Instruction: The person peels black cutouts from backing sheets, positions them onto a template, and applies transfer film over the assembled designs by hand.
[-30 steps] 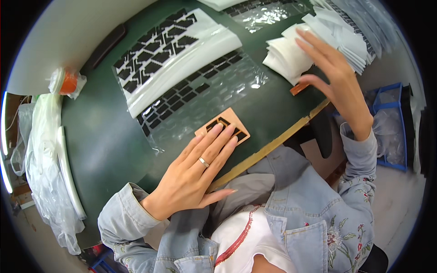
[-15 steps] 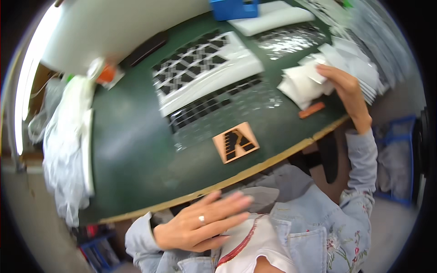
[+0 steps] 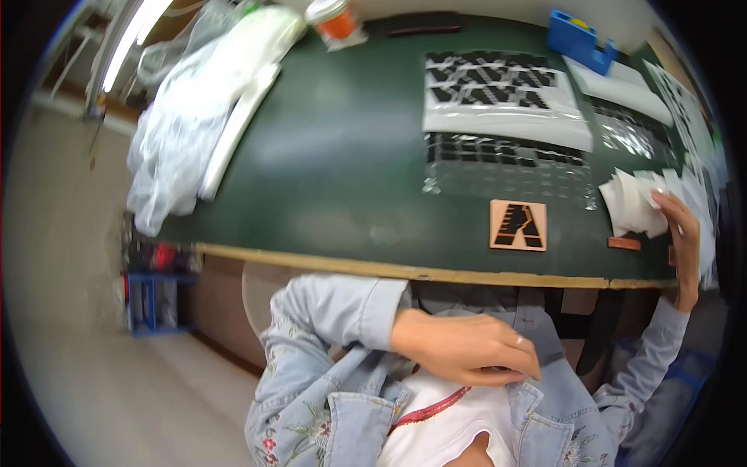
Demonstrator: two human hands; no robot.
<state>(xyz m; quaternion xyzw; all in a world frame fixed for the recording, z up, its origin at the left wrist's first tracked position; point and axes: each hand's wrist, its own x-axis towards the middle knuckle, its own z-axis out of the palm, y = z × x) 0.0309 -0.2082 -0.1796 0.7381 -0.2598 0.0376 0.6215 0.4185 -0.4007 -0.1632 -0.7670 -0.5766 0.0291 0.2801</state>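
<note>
right hand (image 3: 678, 233) fingers spread on white paper stack (image 3: 636, 204), tan stencil tile (image 3: 517, 225) well left of it, left hand (image 3: 467, 348) flat on jacket (image 3: 350, 389), holding nothing

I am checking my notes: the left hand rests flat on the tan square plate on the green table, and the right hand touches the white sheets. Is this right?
Not quite. In the head view the left hand rests against the denim jacket, off the green table; the tan square plate lies untouched. The right hand does touch the white sheets.
</note>
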